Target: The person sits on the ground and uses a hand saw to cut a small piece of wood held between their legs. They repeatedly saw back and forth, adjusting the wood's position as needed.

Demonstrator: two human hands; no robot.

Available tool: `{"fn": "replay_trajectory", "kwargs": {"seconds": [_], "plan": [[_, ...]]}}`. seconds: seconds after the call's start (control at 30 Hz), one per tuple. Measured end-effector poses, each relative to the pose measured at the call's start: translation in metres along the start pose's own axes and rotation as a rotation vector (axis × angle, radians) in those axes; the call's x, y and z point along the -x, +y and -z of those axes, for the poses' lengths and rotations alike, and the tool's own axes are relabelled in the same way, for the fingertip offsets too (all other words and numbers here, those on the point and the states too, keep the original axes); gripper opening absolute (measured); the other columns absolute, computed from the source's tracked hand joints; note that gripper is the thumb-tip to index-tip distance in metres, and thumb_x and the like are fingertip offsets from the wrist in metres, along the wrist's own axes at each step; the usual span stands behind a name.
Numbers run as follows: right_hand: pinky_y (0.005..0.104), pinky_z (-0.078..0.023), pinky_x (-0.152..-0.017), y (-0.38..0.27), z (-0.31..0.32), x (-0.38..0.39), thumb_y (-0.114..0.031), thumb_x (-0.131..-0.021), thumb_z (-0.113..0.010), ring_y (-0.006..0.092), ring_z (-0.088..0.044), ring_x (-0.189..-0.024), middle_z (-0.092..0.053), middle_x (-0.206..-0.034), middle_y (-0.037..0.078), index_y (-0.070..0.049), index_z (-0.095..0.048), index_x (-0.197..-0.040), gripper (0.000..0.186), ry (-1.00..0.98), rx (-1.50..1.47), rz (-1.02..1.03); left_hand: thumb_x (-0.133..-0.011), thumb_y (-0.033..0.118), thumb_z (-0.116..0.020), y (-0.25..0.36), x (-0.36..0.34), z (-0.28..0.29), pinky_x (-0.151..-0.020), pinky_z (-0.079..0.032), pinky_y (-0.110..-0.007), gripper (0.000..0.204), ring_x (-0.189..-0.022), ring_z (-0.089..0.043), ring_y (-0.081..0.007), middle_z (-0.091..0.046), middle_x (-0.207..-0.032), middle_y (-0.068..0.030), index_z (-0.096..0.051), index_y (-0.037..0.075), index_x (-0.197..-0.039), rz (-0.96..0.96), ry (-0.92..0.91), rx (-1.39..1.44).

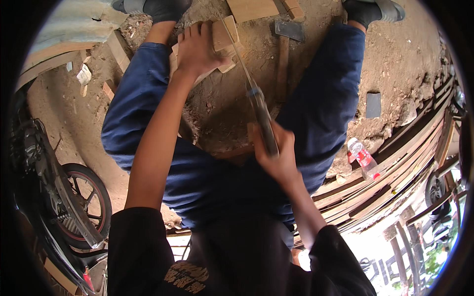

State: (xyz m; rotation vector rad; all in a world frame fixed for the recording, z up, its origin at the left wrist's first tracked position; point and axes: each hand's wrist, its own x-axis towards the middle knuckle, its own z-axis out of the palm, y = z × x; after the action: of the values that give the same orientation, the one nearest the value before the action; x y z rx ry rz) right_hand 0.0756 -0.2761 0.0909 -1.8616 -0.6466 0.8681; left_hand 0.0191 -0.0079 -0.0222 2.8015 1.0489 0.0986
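My left hand (195, 52) grips a pale wooden block (221, 35) low over the dirt ground between my legs, its fingers over the top and its thumb toward the right side. More pale wood shows beneath that hand, partly hidden by it. In my right hand (279, 153) is a handsaw (261, 111), held by its dark handle. The narrow blade points away from me and runs along the block's right side; whether its teeth touch the wood I cannot tell. A hammer (283, 61) with a wooden handle lies on the ground right of the blade.
A flat board (253, 9) lies at the far side. Wood offcuts (118, 49) lie on the left, near a parked motorcycle (81, 202). On the right are a dark flat piece (373, 105), a plastic bottle (363, 159) and stacked planks (395, 182).
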Motion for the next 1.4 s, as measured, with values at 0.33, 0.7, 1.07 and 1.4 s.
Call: {"fn": "replay_trajectory", "kwargs": {"seconds": [0.33,0.7,1.07,1.4], "plan": [[0.0291,-0.043,-0.052,-0.005,-0.005,-0.030,-0.004,-0.093,-0.065,0.0044,-0.051,-0.059,-0.052,-0.060,0.002,0.002,-0.062,-0.081,0.013,-0.018,0.003,0.061,-0.058,0.048,-0.092,-0.002,-0.001,-0.007,-0.107,-0.037,-0.048,0.104,-0.127,-0.051,-0.0362,-0.054,-0.135,-0.0174,-0.045,0.009,-0.143,-0.012,0.046,0.012],[0.0411,-0.049,-0.058,-0.010,-0.003,-0.030,-0.005,-0.086,-0.066,0.0394,-0.066,-0.061,-0.059,-0.065,0.022,0.003,-0.062,-0.084,0.009,-0.052,-0.042,-0.013,-0.058,0.046,-0.089,-0.002,-0.002,-0.009,-0.110,-0.036,-0.051,0.106,-0.133,-0.045,-0.0369,-0.049,-0.140,-0.0186,-0.043,0.007,-0.145,0.013,-0.030,0.028],[0.0283,-0.042,-0.053,-0.014,-0.009,-0.044,-0.004,-0.092,-0.065,0.0039,-0.048,-0.061,-0.052,-0.061,0.002,0.002,-0.061,-0.082,0.013,-0.031,-0.042,0.036,-0.061,0.049,-0.090,-0.001,-0.001,-0.002,-0.110,-0.035,-0.048,0.105,-0.130,-0.048,-0.0357,-0.052,-0.138,-0.0161,-0.042,0.009,-0.145,0.012,-0.026,0.020],[0.0282,-0.042,-0.053,-0.012,-0.012,-0.043,-0.004,-0.093,-0.065,0.0041,-0.048,-0.060,-0.052,-0.061,0.002,0.003,-0.061,-0.081,0.014,-0.046,0.002,0.042,-0.060,0.048,-0.091,0.000,0.000,-0.004,-0.110,-0.035,-0.050,0.105,-0.131,-0.047,-0.0375,-0.051,-0.139,-0.0188,-0.042,0.010,-0.145,0.029,-0.029,0.065]]}}
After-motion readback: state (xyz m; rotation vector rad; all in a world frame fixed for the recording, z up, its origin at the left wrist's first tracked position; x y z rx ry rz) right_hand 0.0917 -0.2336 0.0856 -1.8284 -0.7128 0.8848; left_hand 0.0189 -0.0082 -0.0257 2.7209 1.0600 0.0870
